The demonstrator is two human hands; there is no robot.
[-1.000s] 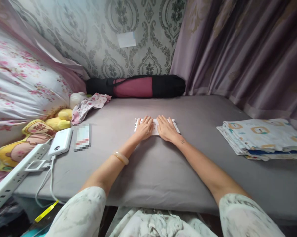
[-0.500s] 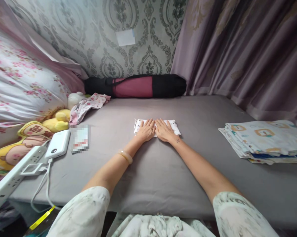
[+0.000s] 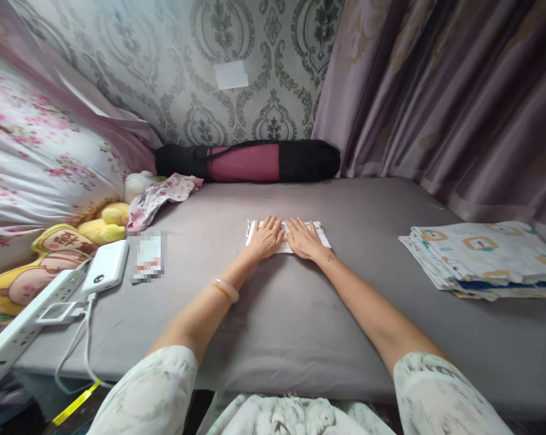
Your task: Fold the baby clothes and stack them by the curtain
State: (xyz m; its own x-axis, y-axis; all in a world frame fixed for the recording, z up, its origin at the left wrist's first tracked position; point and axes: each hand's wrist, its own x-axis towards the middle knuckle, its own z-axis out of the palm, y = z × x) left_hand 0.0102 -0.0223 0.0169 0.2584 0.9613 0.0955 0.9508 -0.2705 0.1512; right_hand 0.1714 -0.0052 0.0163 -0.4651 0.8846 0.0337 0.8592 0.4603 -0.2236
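A small folded white cloth (image 3: 320, 232) with a fine print lies on the grey bed sheet (image 3: 273, 302) in the middle of the view. My left hand (image 3: 266, 237) rests flat on its left half, fingers stretched out. My right hand (image 3: 303, 237) lies flat on its right half, fingers also spread. The two hands sit side by side, almost touching, and cover most of the cloth. A pale bangle (image 3: 224, 289) circles my left wrist.
A stack of folded printed cloths (image 3: 485, 257) lies at the right. A black and red roll bag (image 3: 248, 161) rests against the patterned wall. At the left are a pink crumpled garment (image 3: 161, 194), plush toys (image 3: 50, 254), a white power bank (image 3: 106, 266) and a power strip (image 3: 23, 326).
Both hands stay flat on the small cloth, shifting only slightly over it. The view has moved a little.
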